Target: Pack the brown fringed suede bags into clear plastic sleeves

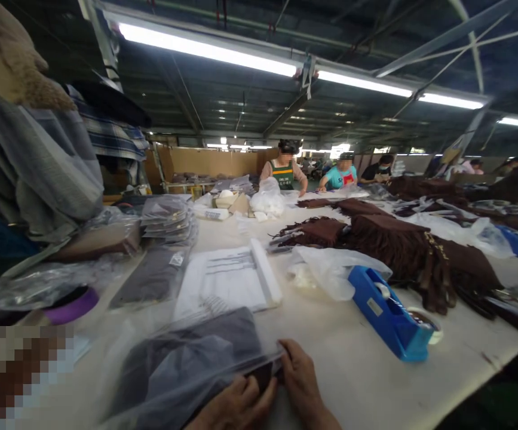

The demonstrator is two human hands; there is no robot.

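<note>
A clear plastic bag lies at the near edge of the table with a flat dark item inside it. My right hand pinches the bag's right corner between thumb and fingers. Close beside it, my left hand has its fingers curled over the bag's near edge, where some dark brown material shows between the two hands. What exactly the dark item is, the plastic hides. Just beyond the bag lie white printed sheets and another bagged dark item with a small label.
A blue tape dispenser stands to the right, near brown fringed bags. Stacked bagged items and a purple tape roll are on the left. Crumpled plastic lies mid-table. Several people work farther back; clothes hang at left.
</note>
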